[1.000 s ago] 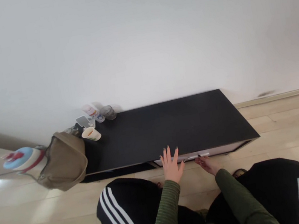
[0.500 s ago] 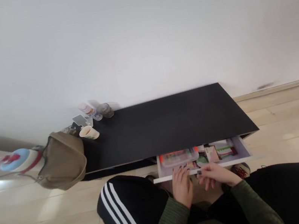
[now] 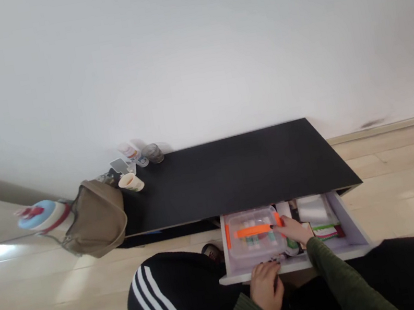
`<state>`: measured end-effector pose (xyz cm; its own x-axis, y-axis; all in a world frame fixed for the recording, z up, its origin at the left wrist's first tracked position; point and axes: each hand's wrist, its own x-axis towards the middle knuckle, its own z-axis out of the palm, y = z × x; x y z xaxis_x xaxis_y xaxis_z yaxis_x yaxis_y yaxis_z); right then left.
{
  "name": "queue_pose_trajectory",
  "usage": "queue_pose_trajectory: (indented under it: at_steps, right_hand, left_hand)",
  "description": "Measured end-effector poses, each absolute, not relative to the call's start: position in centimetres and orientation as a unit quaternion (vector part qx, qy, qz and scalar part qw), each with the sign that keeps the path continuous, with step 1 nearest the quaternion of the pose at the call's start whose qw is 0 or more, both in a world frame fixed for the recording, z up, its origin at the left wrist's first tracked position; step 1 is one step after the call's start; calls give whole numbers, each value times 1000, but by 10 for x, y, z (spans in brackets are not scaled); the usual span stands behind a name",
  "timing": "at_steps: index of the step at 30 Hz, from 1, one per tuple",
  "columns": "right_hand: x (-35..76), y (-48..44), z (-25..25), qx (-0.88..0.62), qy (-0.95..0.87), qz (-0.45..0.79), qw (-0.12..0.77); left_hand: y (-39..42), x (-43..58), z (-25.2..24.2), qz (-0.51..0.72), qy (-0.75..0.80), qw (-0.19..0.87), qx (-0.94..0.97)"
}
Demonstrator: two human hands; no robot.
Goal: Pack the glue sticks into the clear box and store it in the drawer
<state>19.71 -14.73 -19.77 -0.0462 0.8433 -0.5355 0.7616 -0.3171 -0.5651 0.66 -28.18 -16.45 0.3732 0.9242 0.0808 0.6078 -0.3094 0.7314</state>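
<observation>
A pulled-out drawer [image 3: 360, 240] sits under the black tabletop in front of me. My left hand [image 3: 267, 289] is at the drawer's front edge, its fingers curled over the rim. Inside, on the left, lies a clear plastic storage box [image 3: 242, 249] with orange latches and an orange handle [image 3: 252, 231]. My right hand [image 3: 294, 229] reaches into the drawer, its fingers closed at the right end of that handle. Small items show through the box's lid. To the right of the box are a white packet [image 3: 314, 211] and a green, white and red item [image 3: 326, 232].
On the black low table [image 3: 234, 177] stand a paper cup [image 3: 131, 182] with drink in it, a grey jar [image 3: 153, 153] and a white bottle [image 3: 133, 154]. A brown bag [image 3: 98, 218] and a blue-lidded bottle [image 3: 42, 217] are at the left end. A wall rises behind.
The drawer has come further out, showing more of the storage box. My right hand has moved from the drawer's front edge into it, onto the orange handle. My left hand stays at the edge.
</observation>
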Motion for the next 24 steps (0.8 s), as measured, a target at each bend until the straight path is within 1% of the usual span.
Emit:
queue_pose_trajectory:
  at_steps: [3,5,7,9,11,13,16,19,21,24]
  right_hand:
    - [193,-159,-171,-675,-605,409,106]
    - [191,-168,-150,-691,-614,364,117]
    - [197,-176,-126,-715,-611,316,122]
    - [213,-184,-102,-723,-603,299,153]
    - [235,-191,-78,-709,-580,337,219]
    - [258,-195,-56,-675,-526,418,304]
    - [278,-196,-32,-620,-420,526,404]
    - [277,-185,-25,-582,-354,564,467]
    - [269,-171,-28,-568,-336,564,496]
    - [259,-142,-37,-558,-339,557,513]
  left_hand:
    - [-289,11,-168,277,406,338,802]
    - [-294,17,-177,239,378,359,819]
    - [-297,22,-187,180,407,370,816]
    - [-297,25,-197,144,459,371,794]
    - [-293,27,-202,141,484,380,775]
    - [-284,26,-204,152,484,388,769]
    - [-263,26,-201,182,495,355,772]
    - [-237,29,-197,216,513,316,769]
    - [-218,33,-194,218,512,322,766]
    - [-189,37,-185,191,535,339,750]
